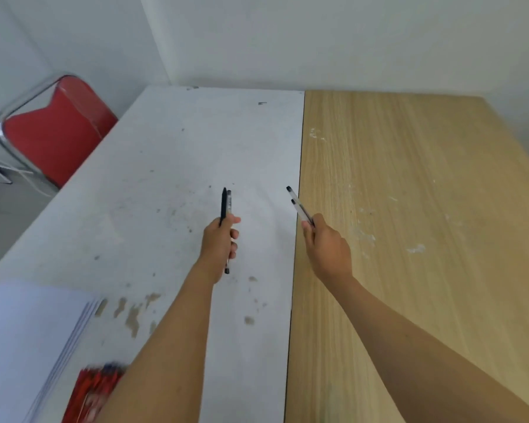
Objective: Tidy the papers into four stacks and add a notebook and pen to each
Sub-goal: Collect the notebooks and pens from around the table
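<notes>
My left hand (220,244) grips two pens (225,204), one black and one clear, pointing away from me above the white table (171,166). My right hand (326,244) grips two clear pens with black caps (297,203), angled up and to the left near the seam between the tables. A stack of white papers (25,340) lies at the near left corner. A red notebook (92,392), blurred, sits by the papers under my left forearm.
A wooden table (409,209) adjoins the white one on the right. A red chair with a chrome frame (55,129) stands at the far left of the white table. White walls close the far side.
</notes>
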